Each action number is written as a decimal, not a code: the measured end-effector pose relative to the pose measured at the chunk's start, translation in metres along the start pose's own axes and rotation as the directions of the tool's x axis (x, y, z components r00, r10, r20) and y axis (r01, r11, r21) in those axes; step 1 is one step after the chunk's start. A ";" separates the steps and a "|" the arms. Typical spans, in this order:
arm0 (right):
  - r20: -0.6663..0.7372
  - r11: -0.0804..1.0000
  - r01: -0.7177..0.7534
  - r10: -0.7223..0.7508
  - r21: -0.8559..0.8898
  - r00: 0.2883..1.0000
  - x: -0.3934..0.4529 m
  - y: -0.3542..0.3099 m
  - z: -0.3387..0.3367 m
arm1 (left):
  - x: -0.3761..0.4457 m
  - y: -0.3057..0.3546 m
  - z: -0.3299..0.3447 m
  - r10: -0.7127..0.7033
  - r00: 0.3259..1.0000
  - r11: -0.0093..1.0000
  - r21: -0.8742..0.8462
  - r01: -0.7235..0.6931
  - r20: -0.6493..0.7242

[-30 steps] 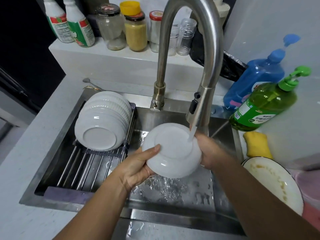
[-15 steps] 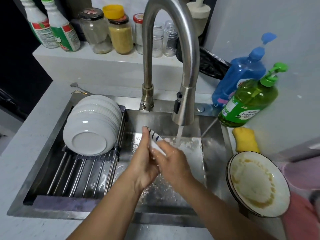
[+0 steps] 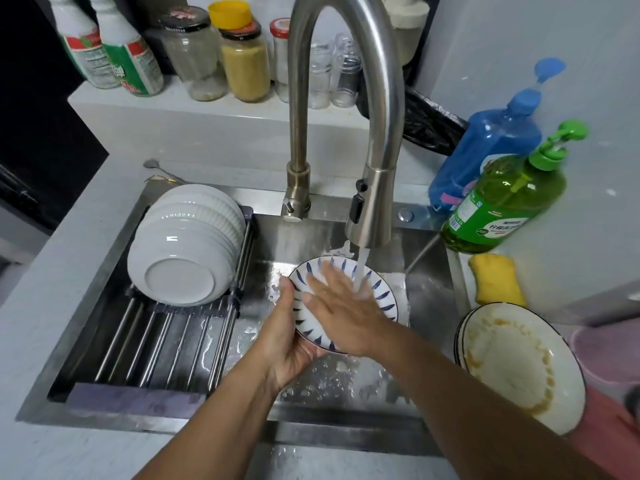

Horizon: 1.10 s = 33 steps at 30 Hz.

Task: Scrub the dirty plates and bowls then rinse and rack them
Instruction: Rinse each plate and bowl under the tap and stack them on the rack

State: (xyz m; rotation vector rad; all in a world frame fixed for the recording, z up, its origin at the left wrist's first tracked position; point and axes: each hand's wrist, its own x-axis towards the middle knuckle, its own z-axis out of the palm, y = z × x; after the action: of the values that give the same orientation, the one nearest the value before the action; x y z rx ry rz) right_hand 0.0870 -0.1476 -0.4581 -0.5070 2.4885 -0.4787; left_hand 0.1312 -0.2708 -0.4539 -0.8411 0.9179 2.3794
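A small white plate with blue leaf marks (image 3: 382,289) faces up under the running tap (image 3: 369,209) in the sink. My left hand (image 3: 289,337) grips its near-left rim from below. With fingers straight, my right hand (image 3: 341,306) lies flat on the plate's face, and water falls onto it. Several clean white bowls (image 3: 183,251) lean stacked on the metal rack (image 3: 156,344) across the sink's left side. A stack of dirty plates (image 3: 519,362) with yellow residue sits on the counter at the right.
A yellow sponge (image 3: 497,280) lies beside the green soap bottle (image 3: 502,206) and a blue bottle (image 3: 485,150) at the right. Jars and spray bottles line the back ledge (image 3: 207,112). A pink tub (image 3: 609,362) sits at the far right edge.
The plate was bottom-up a second ago, then edge-on, and now faces up. My right hand came from behind it and now lies flat on its face.
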 end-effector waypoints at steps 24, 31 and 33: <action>-0.267 0.444 0.314 -0.167 0.839 0.949 -0.005 -0.073 -0.061 | -0.063 0.106 -0.091 0.480 0.867 0.788 0.500 -0.359 -0.134; -0.361 0.361 0.381 -0.124 0.851 0.924 0.039 -0.132 -0.030 | -0.075 0.122 -0.124 0.586 0.760 0.786 0.424 -0.449 -0.281; -0.378 0.433 0.383 -0.101 0.816 0.920 0.052 -0.144 -0.015 | -0.072 0.127 -0.136 0.607 0.725 0.780 0.419 -0.465 -0.326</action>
State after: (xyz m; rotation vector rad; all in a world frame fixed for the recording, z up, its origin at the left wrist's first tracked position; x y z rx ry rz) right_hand 0.0738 -0.2919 -0.4069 -0.3579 1.9641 -1.9537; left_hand 0.1585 -0.4667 -0.4303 -1.1332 1.9142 2.4236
